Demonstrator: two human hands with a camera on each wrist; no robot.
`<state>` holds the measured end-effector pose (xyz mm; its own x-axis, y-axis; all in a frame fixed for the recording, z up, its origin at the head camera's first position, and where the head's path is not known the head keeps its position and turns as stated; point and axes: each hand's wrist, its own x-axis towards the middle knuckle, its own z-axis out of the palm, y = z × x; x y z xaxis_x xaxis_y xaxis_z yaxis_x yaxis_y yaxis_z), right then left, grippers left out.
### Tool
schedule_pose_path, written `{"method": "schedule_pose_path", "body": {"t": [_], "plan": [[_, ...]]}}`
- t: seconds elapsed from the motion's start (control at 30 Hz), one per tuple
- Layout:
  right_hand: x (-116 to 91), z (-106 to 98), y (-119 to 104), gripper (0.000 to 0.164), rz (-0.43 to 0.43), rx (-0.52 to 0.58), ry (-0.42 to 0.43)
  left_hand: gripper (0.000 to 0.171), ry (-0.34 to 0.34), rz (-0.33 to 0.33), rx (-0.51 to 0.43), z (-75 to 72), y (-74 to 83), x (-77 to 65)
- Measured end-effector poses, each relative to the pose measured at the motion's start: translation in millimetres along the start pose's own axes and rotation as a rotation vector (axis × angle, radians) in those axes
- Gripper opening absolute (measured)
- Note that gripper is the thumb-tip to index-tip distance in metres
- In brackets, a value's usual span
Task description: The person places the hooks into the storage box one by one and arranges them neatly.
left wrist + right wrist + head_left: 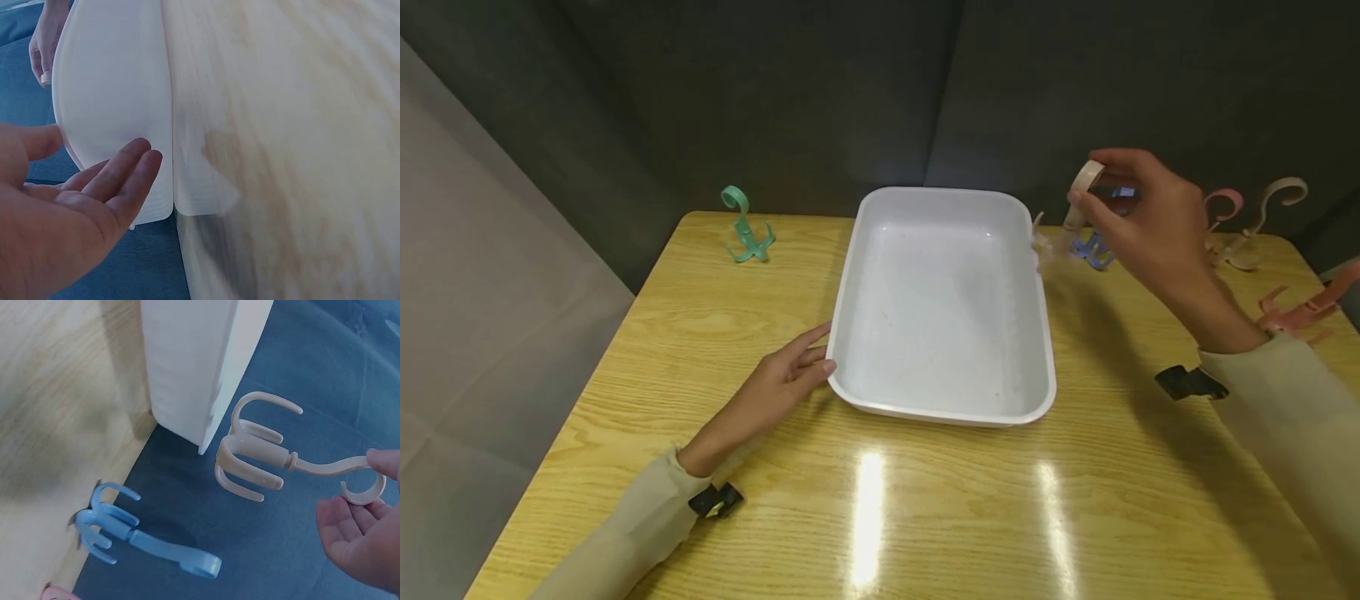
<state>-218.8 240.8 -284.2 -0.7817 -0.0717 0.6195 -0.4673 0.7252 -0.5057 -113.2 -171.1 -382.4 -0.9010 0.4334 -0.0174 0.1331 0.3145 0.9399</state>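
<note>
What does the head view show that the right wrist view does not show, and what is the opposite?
Only the head view shows the green hook and the left hand, touching the tray's rim.

Only the right wrist view shows the stem of the blue hook uncovered.

Both show the white tray, and the right hand holding the beige hook by its curved end.

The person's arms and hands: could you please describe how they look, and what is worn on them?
Both arms wear long, plain, pale beige sleeves, left sleeve and right sleeve, reaching the wrists. A small black piece shows beside each cuff; its exact nature is unclear. The left hand and right hand are bare, without gloves.
</note>
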Motion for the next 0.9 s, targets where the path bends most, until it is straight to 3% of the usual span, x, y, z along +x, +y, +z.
{"method": "schedule_pose_path", "body": {"t": [0.43,0.9], "plan": [[22.7,21.5,-20.0,0.046,-0.03,-0.016,-0.198,0.058,0.002,-0.012,0.001,1.1,-0.5,-5.2],[37.6,42.8,-30.9,0.043,-0.066,0.044,-0.333,0.058,-0.008,0.009,0.025,5.0,0.4,-4.5]]}}
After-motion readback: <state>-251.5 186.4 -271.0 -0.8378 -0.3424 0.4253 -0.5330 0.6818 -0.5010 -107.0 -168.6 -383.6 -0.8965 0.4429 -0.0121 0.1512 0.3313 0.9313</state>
